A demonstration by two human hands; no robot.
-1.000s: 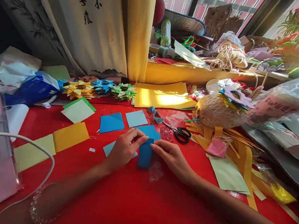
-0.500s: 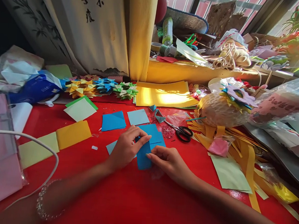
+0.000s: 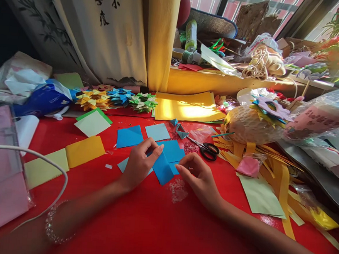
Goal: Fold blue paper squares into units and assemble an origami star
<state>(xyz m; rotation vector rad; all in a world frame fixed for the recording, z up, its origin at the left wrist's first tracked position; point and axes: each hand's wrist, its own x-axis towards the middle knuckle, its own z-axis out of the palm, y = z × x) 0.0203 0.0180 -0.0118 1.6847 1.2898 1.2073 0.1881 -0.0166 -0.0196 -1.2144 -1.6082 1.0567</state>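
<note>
In the head view, my left hand pinches the upper end of a folded blue paper strip between thumb and fingers. The strip slants down to the right, over the table. Just right of it, my right hand has thumb and forefinger closed together, apart from the strip, with nothing visible in them. Behind the hands lie blue paper sheets, overlapping. A darker blue square stack and a pale blue square lie farther back. A light blue sheet under my left hand is mostly hidden.
Black-handled scissors lie beyond my right hand, near small folded paper pieces. Yellow strips and a pale green sheet are at right. Folded paper stars stand behind. A white cable loops at left.
My right hand has let go of the blue paper strip and moved slightly right and up. In my left hand, the strip has tilted, its lower end swinging right and up.
</note>
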